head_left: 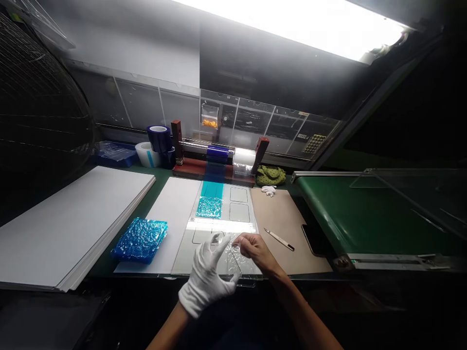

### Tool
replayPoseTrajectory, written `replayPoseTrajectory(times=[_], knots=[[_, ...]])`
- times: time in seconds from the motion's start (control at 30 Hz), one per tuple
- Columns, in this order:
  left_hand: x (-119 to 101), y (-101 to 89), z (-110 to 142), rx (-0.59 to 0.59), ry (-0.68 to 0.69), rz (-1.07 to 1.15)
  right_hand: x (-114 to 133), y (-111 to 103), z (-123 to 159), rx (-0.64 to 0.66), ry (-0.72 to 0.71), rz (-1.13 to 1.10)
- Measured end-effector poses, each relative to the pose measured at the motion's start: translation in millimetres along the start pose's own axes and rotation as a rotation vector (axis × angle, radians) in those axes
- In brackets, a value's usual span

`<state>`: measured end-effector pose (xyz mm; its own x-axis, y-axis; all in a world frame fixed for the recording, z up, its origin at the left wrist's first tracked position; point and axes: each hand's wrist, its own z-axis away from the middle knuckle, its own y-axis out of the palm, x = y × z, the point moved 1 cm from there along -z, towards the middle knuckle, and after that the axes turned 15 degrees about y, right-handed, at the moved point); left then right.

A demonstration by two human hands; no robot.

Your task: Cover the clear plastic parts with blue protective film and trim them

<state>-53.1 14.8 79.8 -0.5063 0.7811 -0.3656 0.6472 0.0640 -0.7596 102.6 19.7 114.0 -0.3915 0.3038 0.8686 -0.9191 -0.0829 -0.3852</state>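
Note:
My left hand [206,277], in a white glove, has its thumb and fingers around the edges of a small clear plate [233,260] with a wrinkled, shiny surface. My bare right hand [255,250] is closed in a pinch at the plate's upper right; what lies between its fingertips is too small to make out. Below both hands lies a glass sheet [184,260] with black rounded outlines. A strip of blue film [212,188] runs down from a blue roll [218,153] to a crinkled turquoise piece [209,207] on the glass.
A stack of crinkled blue-filmed pieces [140,240] lies left, beside white sheets [83,218]. A craft knife [279,239] and a phone [313,239] lie right, before a green conveyor belt [343,214]. Tape rolls [159,141] and a roll stand [193,166] stand behind.

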Motion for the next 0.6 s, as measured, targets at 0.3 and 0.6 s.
replayPoseTrajectory(times=[0.3,0.6], knots=[[-3,-19.9,-21,0.294,-0.068,-0.107,4,5,2,-0.172,-0.016,0.382],[5,-6.9,3,0.15,0.055,0.306,-18,-24,7,0.254,0.239,-0.612]])
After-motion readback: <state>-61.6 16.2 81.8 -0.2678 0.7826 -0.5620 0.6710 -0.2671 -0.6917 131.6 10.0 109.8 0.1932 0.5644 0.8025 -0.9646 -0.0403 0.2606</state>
